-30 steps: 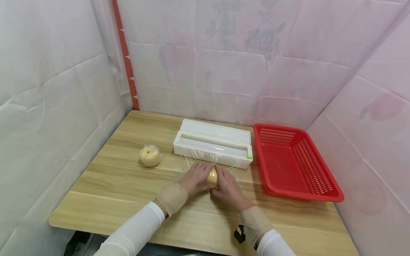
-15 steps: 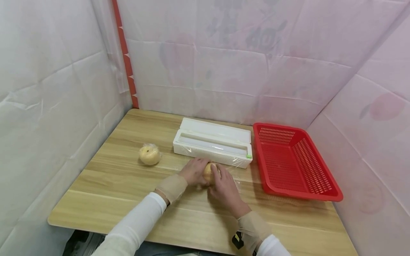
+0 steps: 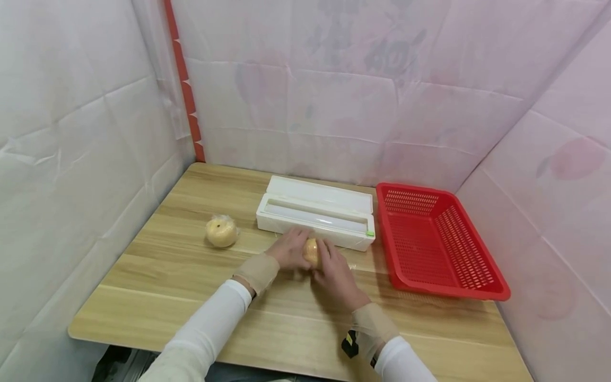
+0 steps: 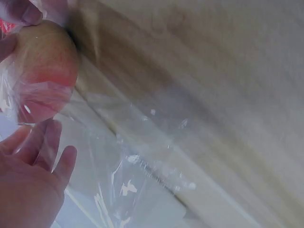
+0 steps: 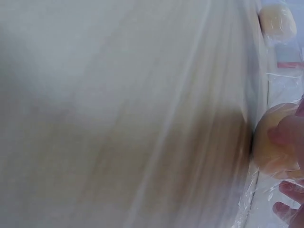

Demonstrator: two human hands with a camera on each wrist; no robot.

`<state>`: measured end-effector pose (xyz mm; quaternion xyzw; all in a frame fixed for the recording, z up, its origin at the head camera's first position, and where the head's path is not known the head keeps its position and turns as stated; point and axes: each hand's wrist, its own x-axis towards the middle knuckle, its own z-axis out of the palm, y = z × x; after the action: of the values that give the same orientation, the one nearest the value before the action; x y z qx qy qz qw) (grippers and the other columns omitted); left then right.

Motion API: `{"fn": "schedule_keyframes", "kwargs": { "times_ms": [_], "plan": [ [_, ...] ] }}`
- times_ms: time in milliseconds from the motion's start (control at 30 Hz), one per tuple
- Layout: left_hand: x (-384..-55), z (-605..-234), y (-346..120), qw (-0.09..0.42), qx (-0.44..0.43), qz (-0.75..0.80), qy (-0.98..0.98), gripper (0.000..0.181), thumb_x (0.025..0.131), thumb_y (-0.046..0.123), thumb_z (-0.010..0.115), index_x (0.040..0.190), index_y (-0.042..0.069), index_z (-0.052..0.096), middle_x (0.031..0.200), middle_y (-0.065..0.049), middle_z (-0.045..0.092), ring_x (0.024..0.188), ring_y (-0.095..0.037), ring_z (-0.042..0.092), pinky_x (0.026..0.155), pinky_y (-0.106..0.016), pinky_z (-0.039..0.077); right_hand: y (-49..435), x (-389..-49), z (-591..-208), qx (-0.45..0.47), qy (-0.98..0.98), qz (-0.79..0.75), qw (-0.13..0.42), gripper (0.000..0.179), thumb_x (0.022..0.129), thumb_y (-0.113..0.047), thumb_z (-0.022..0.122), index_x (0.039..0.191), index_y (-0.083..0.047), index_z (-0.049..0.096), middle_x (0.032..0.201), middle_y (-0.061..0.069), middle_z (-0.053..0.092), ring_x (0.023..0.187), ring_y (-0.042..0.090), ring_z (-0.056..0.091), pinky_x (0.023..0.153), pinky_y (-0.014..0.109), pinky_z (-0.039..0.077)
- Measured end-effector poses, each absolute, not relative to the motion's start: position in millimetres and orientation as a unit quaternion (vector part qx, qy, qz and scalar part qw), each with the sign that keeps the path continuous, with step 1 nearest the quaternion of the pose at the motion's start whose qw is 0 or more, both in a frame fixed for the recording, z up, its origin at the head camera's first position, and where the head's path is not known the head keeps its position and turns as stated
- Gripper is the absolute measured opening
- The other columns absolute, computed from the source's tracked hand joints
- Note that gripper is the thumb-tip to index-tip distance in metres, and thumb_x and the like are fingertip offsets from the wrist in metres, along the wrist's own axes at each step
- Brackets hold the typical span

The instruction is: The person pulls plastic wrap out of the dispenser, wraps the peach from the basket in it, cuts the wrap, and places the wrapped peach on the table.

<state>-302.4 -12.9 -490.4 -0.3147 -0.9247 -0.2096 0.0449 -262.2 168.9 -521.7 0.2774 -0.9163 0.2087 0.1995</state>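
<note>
A yellow apple (image 3: 312, 253) with a red blush, clearer in the left wrist view, sits between both hands just in front of the long white box. My left hand (image 3: 290, 250) holds its left side, fingers toward the box. On the other side my right hand (image 3: 335, 275) grips it with curled fingers. Clear cling film (image 4: 128, 187) covers part of the apple (image 4: 47, 71) and stretches across to the box. Farther left stands a second apple (image 3: 221, 231), wrapped in film, its dark stem end facing up. The hands hide much of the held apple.
The white cling film box (image 3: 315, 229) lies with its lid folded back and a roll inside. A red perforated basket (image 3: 398, 276) stands to the right. The wooden table (image 3: 157, 297) is bounded by fabric walls (image 3: 305, 106) at the back and sides.
Both hands and the apple have moved slightly away from the body and left, closer to the box. The stretched film between box and hands shows less now. The wrapped apple stays put.
</note>
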Motion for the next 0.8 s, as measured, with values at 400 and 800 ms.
{"fn": "schedule_keyframes", "kwargs": {
  "times_ms": [400,800],
  "plan": [
    [-313,-504,-13,0.169,-0.377,-0.199,-0.889,0.079,0.061,0.035,0.093,0.122,0.003,0.056,0.112,-0.013,0.066,0.106,-0.029,0.062,0.098,-0.039,0.051,175,-279,-511,0.274,-0.919,0.243,0.148,0.084,0.073,-0.013,0.086,0.142,0.005,0.041,0.125,0.025,0.058,0.11,0.039,0.061,0.093,0.052,0.053],
    [-319,-493,-16,0.097,-0.338,-0.142,-0.926,0.074,0.064,0.044,0.089,0.123,0.011,0.059,0.115,-0.008,0.064,0.104,-0.026,0.058,0.094,-0.036,0.05,175,-274,-517,0.256,-0.921,0.243,0.167,0.082,0.076,-0.015,0.085,0.142,0.007,0.042,0.131,0.027,0.054,0.11,0.042,0.059,0.09,0.057,0.052]
  ]
}}
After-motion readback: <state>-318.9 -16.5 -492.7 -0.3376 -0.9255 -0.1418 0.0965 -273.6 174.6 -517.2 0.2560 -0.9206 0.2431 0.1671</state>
